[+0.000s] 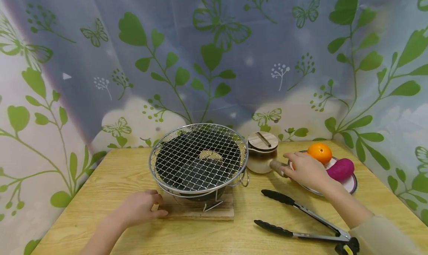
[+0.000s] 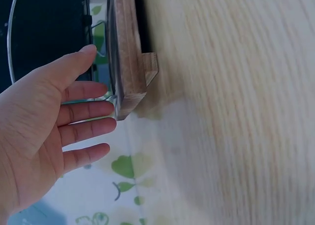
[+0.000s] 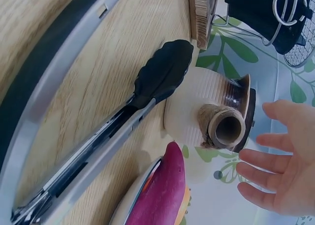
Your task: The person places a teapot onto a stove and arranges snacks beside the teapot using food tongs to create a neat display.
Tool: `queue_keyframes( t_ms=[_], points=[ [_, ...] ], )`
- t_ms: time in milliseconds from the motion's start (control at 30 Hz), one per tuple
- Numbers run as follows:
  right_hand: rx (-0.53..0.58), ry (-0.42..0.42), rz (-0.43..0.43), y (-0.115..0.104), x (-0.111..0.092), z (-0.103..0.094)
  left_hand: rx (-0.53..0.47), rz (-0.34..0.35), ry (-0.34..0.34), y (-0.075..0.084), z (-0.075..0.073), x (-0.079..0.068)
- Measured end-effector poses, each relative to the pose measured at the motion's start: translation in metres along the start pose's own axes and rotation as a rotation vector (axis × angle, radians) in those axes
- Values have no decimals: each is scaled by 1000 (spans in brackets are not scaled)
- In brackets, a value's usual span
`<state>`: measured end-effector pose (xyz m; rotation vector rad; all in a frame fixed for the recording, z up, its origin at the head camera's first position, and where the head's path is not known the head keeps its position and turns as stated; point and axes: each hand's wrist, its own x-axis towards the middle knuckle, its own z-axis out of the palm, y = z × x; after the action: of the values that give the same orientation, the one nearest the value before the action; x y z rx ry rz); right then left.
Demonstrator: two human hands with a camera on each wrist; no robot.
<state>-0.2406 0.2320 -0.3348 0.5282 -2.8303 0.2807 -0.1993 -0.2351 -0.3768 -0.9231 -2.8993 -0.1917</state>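
A round wire-mesh grill (image 1: pixel 200 154) sits over a black brazier on a wooden base board (image 1: pixel 200 206). My left hand (image 1: pixel 142 206) is at the base's left front corner, fingers loosely spread and holding nothing; in the left wrist view the fingertips are close beside the board (image 2: pixel 127 48). My right hand (image 1: pixel 307 169) hovers with relaxed fingers near the handle (image 1: pixel 278 167) of a small ceramic pot (image 1: pixel 260 162). In the right wrist view that hollow, twine-wrapped handle faces the camera, with the hand (image 3: pixel 275 161) apart from it.
Black-tipped metal tongs (image 1: pixel 311 214) lie spread on the wooden table (image 1: pixel 234 240) at front right. Partly behind my right hand, a plate (image 1: pixel 351 184) carries an orange (image 1: pixel 320 153) and a purple sweet potato (image 1: pixel 341 170). A leaf-printed curtain (image 1: pixel 214 62) hangs behind the table.
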Motion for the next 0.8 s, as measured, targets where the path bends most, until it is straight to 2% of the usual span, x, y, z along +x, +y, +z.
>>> queue_keyframes(
  t_ms=[300,533,800],
  points=[
    [-2,-21,28,2,7,7,5,52,10,3,8,1],
    [-6,-73,78,-1,14,7,90,116,51,4,13,3],
    [-124,-95,-5,1,17,19,189,185,109,6,20,3]
  ],
)
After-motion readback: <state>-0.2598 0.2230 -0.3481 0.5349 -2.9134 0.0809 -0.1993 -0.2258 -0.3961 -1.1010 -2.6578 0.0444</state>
